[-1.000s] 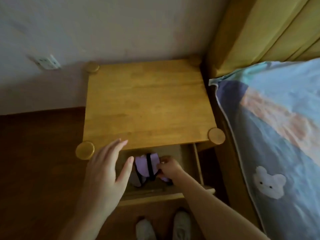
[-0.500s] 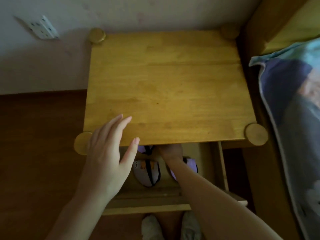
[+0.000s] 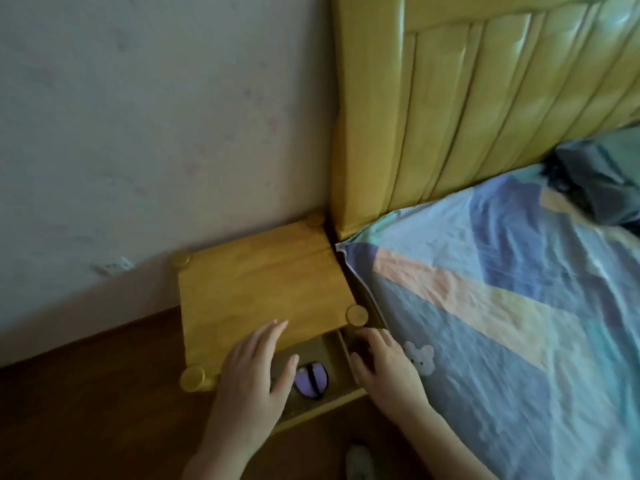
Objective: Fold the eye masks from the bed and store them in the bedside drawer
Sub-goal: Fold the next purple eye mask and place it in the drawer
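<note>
A folded purple eye mask (image 3: 310, 379) with a black strap lies inside the open bedside drawer (image 3: 332, 400). My left hand (image 3: 252, 372) hovers over the drawer's left part and the nightstand's front edge, fingers spread, holding nothing. My right hand (image 3: 384, 365) is above the drawer's right side next to the bed, fingers apart and empty. A dark bundle of fabric (image 3: 595, 181) lies on the bed near the headboard.
The wooden nightstand (image 3: 256, 292) stands against the wall (image 3: 156, 133), beside the yellow padded headboard (image 3: 485, 98). The bed (image 3: 519, 323) with a colourful quilt fills the right. Dark wood floor (image 3: 86, 410) lies to the left. A wall socket (image 3: 112, 266) sits low.
My right hand has come out of the drawer and is empty beside the bed. The view has swung up and right, showing the headboard and more of the bed.
</note>
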